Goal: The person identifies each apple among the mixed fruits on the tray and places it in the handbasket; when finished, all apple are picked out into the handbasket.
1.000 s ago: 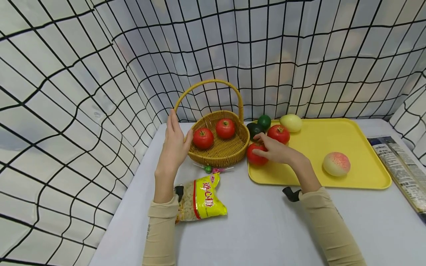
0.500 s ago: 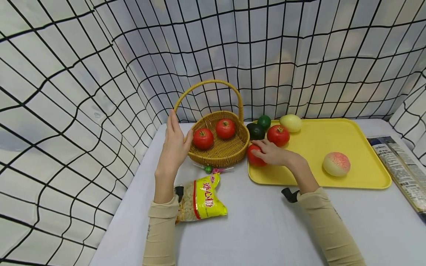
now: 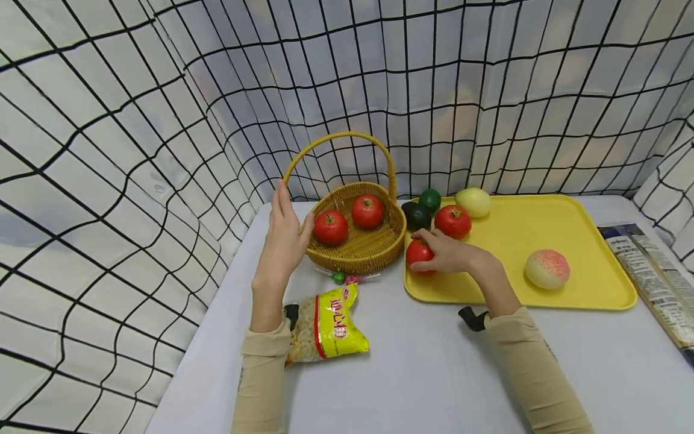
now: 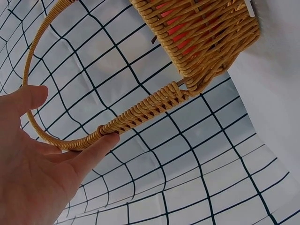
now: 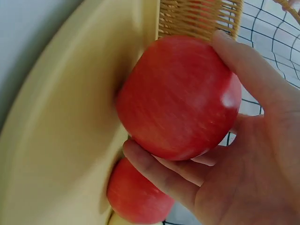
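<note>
White desk below, black netting behind and along the left. Newly changed at the right hand: from fingers poised over the red apple a second ago to thumb and fingers curled round it, with a slight shift of the fruit rightward, away from the wicker basket. For the work in hand, probably a real hold by now rather than a reach. Hard to tell whether lifted or resting on the yellow tray. Grip on the right: pinching the red apple, thumb on one side, fingers on the other. Grip of the left hand: spread, with straight fingers against the basket handle, much as a second ago.

Place of the red apple: within the tray's near-left corner, just beside the basket. Tight toward the back, with a second apple near the fingers and a dark green fruit by the tray's left edge. Leftward, first the tray rim, then the raised basket wall, with two apples inside, bare weave before them and the arched handle above. Freer rightward, across bare yellow toward the peach.
</note>
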A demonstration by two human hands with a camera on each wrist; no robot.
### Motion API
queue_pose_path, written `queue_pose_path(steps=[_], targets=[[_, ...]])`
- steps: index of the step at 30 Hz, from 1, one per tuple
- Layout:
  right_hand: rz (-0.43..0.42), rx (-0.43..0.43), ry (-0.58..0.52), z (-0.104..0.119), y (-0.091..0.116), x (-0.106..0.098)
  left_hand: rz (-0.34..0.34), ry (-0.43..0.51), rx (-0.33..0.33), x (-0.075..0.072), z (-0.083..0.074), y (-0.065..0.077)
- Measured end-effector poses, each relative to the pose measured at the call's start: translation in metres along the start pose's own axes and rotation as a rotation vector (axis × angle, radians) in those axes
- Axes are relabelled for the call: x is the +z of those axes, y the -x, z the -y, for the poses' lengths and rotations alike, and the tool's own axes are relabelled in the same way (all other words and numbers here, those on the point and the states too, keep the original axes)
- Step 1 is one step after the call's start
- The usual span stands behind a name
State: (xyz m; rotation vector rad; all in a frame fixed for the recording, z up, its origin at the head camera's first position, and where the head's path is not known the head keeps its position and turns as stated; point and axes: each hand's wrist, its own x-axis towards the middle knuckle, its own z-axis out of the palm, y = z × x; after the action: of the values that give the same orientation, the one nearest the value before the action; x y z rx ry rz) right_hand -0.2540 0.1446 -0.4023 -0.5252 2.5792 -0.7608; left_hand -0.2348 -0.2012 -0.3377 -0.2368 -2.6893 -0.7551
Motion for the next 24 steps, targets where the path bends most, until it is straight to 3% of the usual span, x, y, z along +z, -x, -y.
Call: queue_pose_path(steps=[12, 24], targets=[[-0.119, -0.033, -0.036, 0.003, 0.039, -0.037, 0.013, 0.004, -0.015, -0.001, 0.001, 0.001], [-0.321, -0.002, -0.018, 0.039, 0.106, -0.072, 0.022, 0.0, -0.025, -0.002, 0.001, 0.0]])
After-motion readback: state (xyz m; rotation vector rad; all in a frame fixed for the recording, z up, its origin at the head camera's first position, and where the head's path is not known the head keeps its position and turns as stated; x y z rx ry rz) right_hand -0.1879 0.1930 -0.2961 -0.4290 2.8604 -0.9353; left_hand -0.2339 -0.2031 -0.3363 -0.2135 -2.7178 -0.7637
